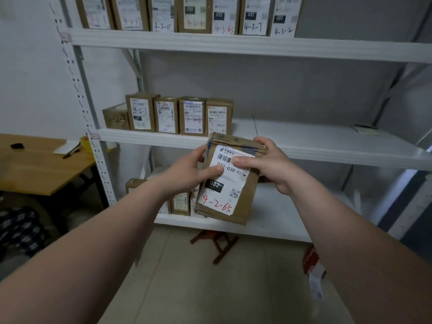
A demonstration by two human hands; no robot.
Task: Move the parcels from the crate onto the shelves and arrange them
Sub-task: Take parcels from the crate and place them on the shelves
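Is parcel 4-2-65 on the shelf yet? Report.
No, the left hand and right hand hold the parcel in the air before the middle shelf.

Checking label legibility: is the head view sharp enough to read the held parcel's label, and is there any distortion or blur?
Head view: held parcel sharp, red 4-2-65 readable, though left hand and right hand cover some print. Head view: wide-angle bend tilts the middle shelf; top-shelf parcels look softer.

A parcel storeroom or pickup depot: white metal shelving (233, 46) rises behind the parcel (230, 190) gripped by the left hand (194, 169) and right hand (268, 162). Labelled cardboard boxes (253, 17) stand in rows above and up-left of that grip, hand-marked with codes like 4-3-7. A wooden desk (39, 174) with a pen (71, 153) sits well left of it
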